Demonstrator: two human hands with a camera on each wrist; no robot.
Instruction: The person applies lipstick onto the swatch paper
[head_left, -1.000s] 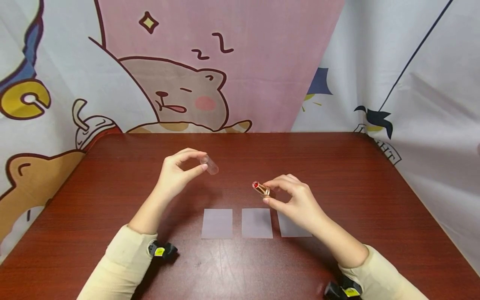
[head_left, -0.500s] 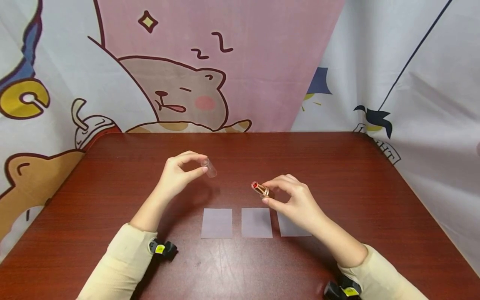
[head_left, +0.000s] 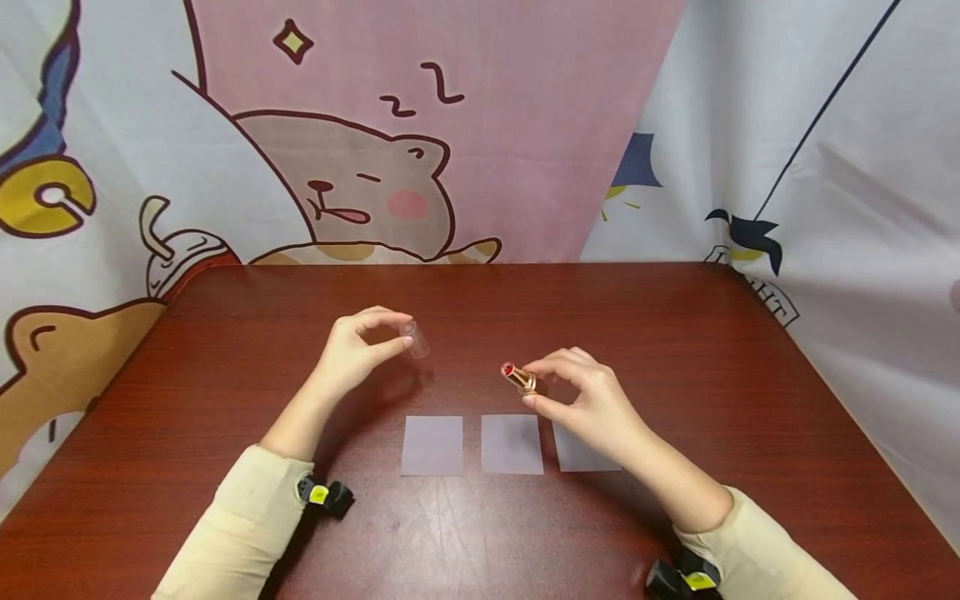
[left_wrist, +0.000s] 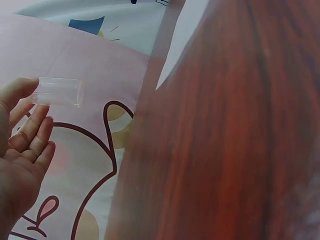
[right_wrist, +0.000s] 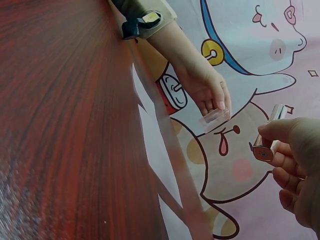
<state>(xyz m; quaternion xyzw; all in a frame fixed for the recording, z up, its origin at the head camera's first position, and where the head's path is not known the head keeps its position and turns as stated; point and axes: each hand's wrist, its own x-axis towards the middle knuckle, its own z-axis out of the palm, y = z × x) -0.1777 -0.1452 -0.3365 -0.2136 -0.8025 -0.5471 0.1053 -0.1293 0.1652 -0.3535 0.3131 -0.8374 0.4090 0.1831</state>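
My left hand (head_left: pixel 358 354) pinches a small clear lipstick cap (head_left: pixel 417 342) between thumb and fingertips, above the table. In the left wrist view the see-through cap (left_wrist: pixel 61 92) sticks out past the thumb. On the other side, my right hand (head_left: pixel 592 400) pinches a gold lipstick (head_left: pixel 521 378) by its lower part, its red tip tilted up toward the left. The right wrist view shows the flat base of the lipstick (right_wrist: pixel 263 152) facing the camera. Cap and lipstick are held apart, with a gap between the two hands.
Three pale square papers lie in a row on the dark red wooden table (head_left: pixel 480 533): a left paper (head_left: pixel 432 446), a middle paper (head_left: pixel 512 444) and a right paper (head_left: pixel 585 450) partly behind the right hand. A cartoon-printed curtain (head_left: pixel 540 125) hangs behind the table.
The cap in my left hand has swung from slanting to more upright and sunk slightly. My right hand and the lipstick stay almost where they were.
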